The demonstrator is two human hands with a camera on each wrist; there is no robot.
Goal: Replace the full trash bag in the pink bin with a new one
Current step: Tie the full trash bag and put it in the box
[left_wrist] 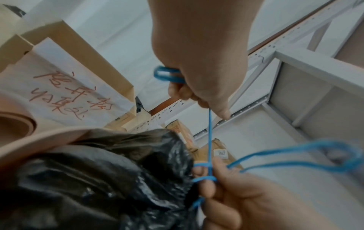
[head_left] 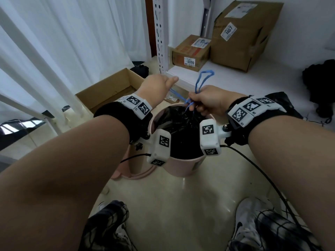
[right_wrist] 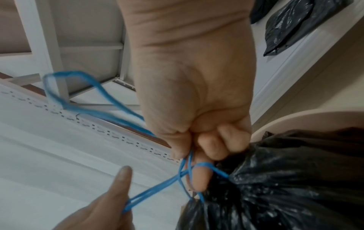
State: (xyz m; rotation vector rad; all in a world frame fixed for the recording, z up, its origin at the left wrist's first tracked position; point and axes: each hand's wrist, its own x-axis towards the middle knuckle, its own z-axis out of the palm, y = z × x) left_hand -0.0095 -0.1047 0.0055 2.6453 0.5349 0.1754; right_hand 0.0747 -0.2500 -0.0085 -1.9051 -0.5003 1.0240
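**Tying off the full bag: handling notes**

The black trash bag (head_left: 178, 131) sits inside the pink bin (head_left: 183, 164), which stands on the floor between the person's feet. The bag's mouth is gathered shut, and the blue drawstring (head_left: 204, 79) comes out of the gathered neck.

Hand state:
- The right hand (head_left: 208, 102) is closed around the drawstring at the bag's neck. The right wrist view shows a turn of the string crossing one fingertip (right_wrist: 199, 179), with a free loop standing up beyond the fist.
- The left hand (head_left: 157, 87) pinches the other loop of drawstring and draws it out to the side, with the string taut between the two hands. The forefinger points forward; the remaining fingers curl on the string (left_wrist: 167, 76).
- The hands are near each other but not touching.

Handling judgement: the bag film looks thin, soft and glossy, so it is likely to be slippery and to tear if grabbed by a fistful of the side wall. The drawstring is narrow and may bite into the fingers under load. The weight of the contents cannot be told from these views (assume the bag is heavy, since it fills the bin).

Recommended hold: take the bag at the cinched neck or by both drawstring loops together, then lift straight up. Steady the bin if it starts to rise with the bag.

A second pink container (head_left: 126, 169) stands touching the bin on its left. Other black bags (right_wrist: 285, 28) lie on the floor beyond.
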